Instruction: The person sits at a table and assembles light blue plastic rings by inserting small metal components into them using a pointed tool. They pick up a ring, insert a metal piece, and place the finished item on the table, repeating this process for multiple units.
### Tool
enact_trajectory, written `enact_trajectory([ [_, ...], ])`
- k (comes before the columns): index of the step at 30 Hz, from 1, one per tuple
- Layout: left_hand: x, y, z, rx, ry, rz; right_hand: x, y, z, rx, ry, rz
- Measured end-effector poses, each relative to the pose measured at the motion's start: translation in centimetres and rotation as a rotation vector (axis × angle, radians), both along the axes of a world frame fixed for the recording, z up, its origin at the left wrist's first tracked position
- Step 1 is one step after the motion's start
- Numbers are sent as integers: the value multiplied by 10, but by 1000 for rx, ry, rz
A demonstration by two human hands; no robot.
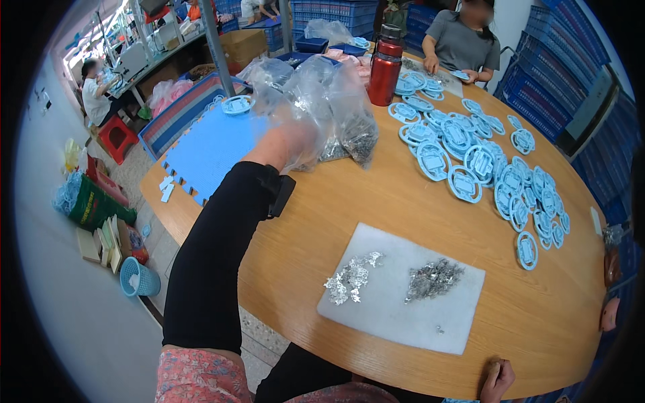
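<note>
My left arm, in a black sleeve, reaches forward across the table. My left hand [295, 140] is at the clear plastic bags [316, 101]; motion blur and plastic hide its fingers. Small silvery metal parts [361, 136] show through the nearer bag. My right hand [497, 381] rests at the table's near right edge, fingers curled in and nothing visible in them. Between the hands lies a whitish mat [383, 322]. It carries a loose cluster of flat shiny metal pieces [349, 279] on the left and a denser heap of small darker metal parts [433, 279] on the right.
Many light-blue oval plastic pieces [465, 183] spread over the table's right half. A red flask [385, 70] stands behind the bags, a blue foam mat [211, 144] left of them. Across the table another person [463, 43] sits working. Blue crates [537, 67] stack at right.
</note>
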State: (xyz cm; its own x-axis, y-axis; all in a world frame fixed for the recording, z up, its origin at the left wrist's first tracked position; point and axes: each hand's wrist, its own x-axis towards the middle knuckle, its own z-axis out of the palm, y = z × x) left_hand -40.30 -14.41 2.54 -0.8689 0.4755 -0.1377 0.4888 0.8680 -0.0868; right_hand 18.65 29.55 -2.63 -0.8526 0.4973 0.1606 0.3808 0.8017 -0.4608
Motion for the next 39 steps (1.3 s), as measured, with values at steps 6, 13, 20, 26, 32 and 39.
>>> enact_trajectory([
  [6,-6,-15,16,-98,50,-107,-4,-1,3,-29,14,2],
  [13,-30,-40,36,97,-3,-33,-1,2,1,-41,-1,-10],
  [20,-23,-37,52,121,-1,47,2,6,-4,-93,14,-10],
  [26,-24,-43,58,100,-28,89,-2,0,4,-56,33,2],
  [32,-33,-61,60,109,-63,110,0,1,3,-42,36,3],
  [39,-7,-70,79,314,-235,190,1,0,7,-62,71,7],
])
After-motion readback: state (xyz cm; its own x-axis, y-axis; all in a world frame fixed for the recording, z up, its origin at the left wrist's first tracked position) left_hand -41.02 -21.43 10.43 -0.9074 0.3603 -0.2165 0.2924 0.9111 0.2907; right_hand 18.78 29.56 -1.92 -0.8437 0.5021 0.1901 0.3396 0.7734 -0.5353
